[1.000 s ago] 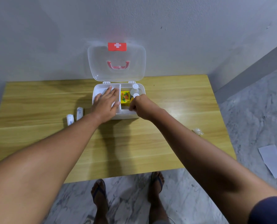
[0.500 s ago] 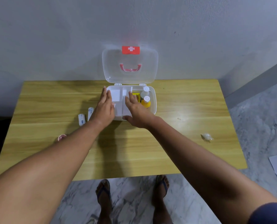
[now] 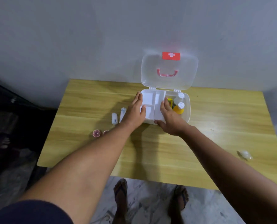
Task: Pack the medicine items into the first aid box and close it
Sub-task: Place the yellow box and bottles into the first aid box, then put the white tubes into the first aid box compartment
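The white first aid box (image 3: 187, 110) stands open at the table's back, its clear lid (image 3: 169, 71) upright against the wall. A white divided tray (image 3: 152, 102) sits in the box's left half. My left hand (image 3: 134, 110) grips the tray's left edge and my right hand (image 3: 170, 118) grips its right and front edge. To the right of the tray, inside the box, stand two white-capped bottles (image 3: 179, 104), one with orange liquid, and a yellow packet (image 3: 170, 101). Two white rolls (image 3: 114, 118) lie on the table left of the box.
Two small round pink items (image 3: 96, 133) lie on the wooden table (image 3: 215, 143) near my left forearm. A crumpled clear wrapper (image 3: 245, 155) rests near the right edge. My sandalled feet (image 3: 120, 194) stand on the marble floor below the table's front edge.
The camera has swung left, so the box appears further right. My right hand left the bottles and came to the tray's right edge; both hands now hold the tray.
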